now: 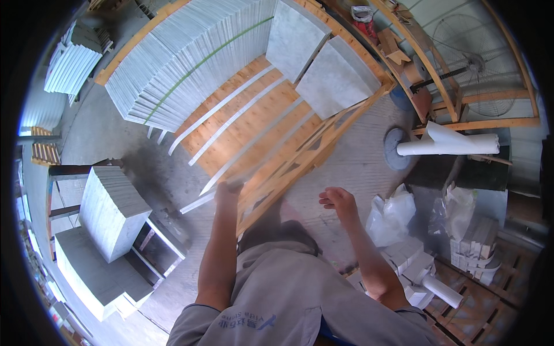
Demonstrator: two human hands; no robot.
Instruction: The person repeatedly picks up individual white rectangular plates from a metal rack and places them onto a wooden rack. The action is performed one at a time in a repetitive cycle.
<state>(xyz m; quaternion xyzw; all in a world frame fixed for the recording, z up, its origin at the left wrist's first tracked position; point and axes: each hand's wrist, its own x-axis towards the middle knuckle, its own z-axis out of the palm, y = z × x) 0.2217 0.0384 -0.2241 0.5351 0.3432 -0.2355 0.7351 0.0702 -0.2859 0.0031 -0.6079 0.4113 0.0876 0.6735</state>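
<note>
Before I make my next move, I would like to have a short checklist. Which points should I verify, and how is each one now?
1. Right hand free: ok, it appears to hold nothing, fingers loosely curled.
2. Left hand on a firm hold: cannot tell, it is blurred near the white strips' ends.
3. White strips fully inside the wooden panel: not ok, several ends reach past its edge.
4. Slabs standing in a close row: ok.
5. Green strap tight: cannot tell, it runs across the row, but its tension does not show.
</note>
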